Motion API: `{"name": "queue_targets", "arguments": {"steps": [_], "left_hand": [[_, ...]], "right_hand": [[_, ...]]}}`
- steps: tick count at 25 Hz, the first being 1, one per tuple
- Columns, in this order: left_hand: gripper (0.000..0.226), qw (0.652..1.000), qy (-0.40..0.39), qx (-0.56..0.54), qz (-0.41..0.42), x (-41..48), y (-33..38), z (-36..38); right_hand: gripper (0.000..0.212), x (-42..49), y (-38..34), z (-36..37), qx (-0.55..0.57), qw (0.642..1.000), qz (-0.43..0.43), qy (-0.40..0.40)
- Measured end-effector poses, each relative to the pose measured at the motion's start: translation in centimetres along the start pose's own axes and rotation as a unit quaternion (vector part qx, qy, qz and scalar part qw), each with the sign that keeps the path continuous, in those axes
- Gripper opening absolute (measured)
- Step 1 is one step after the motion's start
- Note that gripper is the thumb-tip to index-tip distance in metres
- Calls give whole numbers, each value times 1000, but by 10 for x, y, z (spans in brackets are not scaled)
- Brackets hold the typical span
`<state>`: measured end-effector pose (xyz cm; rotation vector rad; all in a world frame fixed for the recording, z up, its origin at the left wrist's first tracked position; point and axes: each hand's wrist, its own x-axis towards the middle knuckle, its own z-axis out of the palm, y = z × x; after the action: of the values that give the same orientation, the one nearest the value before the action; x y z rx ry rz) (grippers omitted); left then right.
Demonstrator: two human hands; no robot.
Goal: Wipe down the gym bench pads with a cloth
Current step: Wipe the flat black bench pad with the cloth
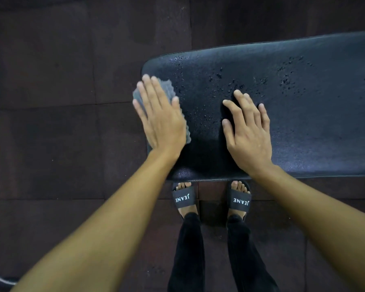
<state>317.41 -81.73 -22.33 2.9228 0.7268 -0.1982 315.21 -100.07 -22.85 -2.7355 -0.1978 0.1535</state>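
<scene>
the left hand (160, 116) presses flat on the grey cloth (167, 87) at the bench pad (303, 123) end, fingers straight. the right hand (248, 131) rests open on the pad. the overhanging cloth could slip off, leaving the droplets (236, 81) further along unwiped.

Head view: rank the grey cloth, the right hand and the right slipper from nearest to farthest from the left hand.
1. The grey cloth: pressed under the left hand, at the left end of the bench pad.
2. The right hand: flat on the pad, to the right.
3. The right slipper: down on the floor, by the pad's near edge.
</scene>
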Motion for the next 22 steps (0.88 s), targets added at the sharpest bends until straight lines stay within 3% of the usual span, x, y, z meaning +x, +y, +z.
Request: {"name": "queue_targets", "arguments": {"steps": [3,6,9,15,19,22], "left_hand": [[61,997,8,20,72,16,29,2],[59,988,9,17,150,-30,24,7],[61,991,-28,8,132,-55,-3,3],[61,999,1,15,52,35,7,-5],[60,994,1,24,109,66,50,-2],[60,984,13,18,175,21,86,7]], "right_hand": [[42,0,0,-2,11,1000,0,-2],[42,-2,1,-8,50,998,4,-26],[44,-3,4,-13,54,997,-4,-48],[44,2,6,-15,70,997,-19,-40],[40,23,29,-32,67,997,1,30],[53,51,65,-50,16,997,77,-5]]}}
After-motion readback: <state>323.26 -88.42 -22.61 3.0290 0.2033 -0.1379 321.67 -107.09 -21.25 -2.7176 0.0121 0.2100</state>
